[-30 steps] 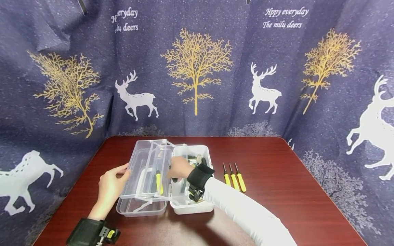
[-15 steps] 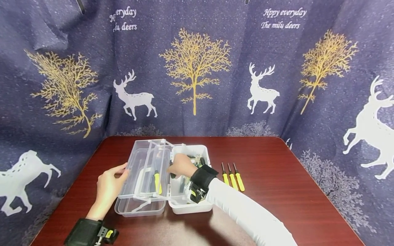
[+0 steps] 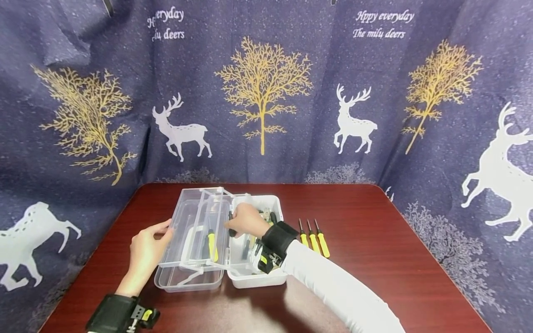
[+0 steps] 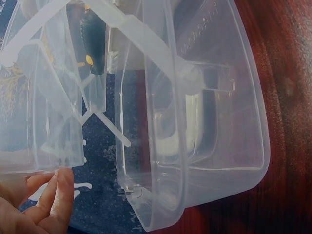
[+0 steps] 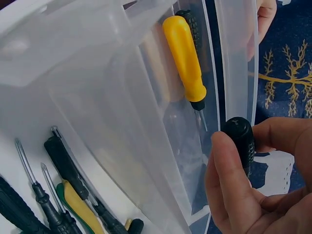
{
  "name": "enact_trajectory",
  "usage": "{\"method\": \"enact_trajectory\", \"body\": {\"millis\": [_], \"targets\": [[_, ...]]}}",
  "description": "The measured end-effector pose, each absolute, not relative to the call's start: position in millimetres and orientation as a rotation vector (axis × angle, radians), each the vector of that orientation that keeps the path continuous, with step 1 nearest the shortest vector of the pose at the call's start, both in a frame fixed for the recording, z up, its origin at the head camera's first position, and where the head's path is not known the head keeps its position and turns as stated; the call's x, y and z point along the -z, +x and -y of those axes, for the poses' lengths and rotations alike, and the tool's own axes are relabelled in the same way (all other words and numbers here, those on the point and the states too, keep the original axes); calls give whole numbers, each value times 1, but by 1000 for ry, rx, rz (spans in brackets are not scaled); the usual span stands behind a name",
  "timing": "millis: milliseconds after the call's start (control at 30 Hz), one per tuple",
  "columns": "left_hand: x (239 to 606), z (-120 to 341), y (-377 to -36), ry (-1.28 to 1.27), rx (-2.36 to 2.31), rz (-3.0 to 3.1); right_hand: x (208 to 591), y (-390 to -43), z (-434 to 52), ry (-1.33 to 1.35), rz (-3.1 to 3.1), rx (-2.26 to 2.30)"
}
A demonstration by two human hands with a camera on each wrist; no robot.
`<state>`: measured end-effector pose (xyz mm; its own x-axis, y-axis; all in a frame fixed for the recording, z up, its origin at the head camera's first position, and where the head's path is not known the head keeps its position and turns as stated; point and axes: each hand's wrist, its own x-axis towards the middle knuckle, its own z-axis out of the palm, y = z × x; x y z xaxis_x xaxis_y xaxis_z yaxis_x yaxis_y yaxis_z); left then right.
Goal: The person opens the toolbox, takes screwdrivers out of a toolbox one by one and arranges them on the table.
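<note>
My left hand (image 3: 147, 247) pinches the outer edge of a clear plastic tray (image 4: 63, 146), which is raised on hinged arms over the toolbox's clear lid (image 3: 187, 286). My right hand (image 3: 249, 221) holds a black-handled screwdriver (image 5: 239, 139) between thumb and fingers at the tray's inner side; its shaft is hidden. Inside the tray lies a yellow-handled screwdriver (image 5: 185, 58), with a black textured handle (image 5: 193, 31) beside it. The white toolbox base (image 3: 258, 281) stands under my right wrist.
Several dark-handled screwdrivers (image 5: 44, 204) and a yellow-and-green handled tool (image 5: 80, 204) lie in the white base. Three yellow-handled screwdrivers (image 3: 314, 243) lie side by side on the red-brown table (image 3: 374, 277), right of the box. A patterned curtain (image 3: 291, 92) hangs behind.
My right hand has risen slightly away from the near side of the box, with the black-handled screwdriver still in its grip. My left hand keeps its hold on the tray edge.
</note>
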<state>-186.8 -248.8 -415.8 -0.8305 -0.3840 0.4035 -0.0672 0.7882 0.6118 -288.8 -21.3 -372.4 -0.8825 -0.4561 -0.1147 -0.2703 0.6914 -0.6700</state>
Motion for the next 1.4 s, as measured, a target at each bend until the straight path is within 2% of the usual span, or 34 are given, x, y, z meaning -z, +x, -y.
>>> {"method": "enact_trajectory", "body": {"millis": [1400], "targets": [[416,246,-185,335,791,2458,360,-296,-61,-509,-2542,1177]]}}
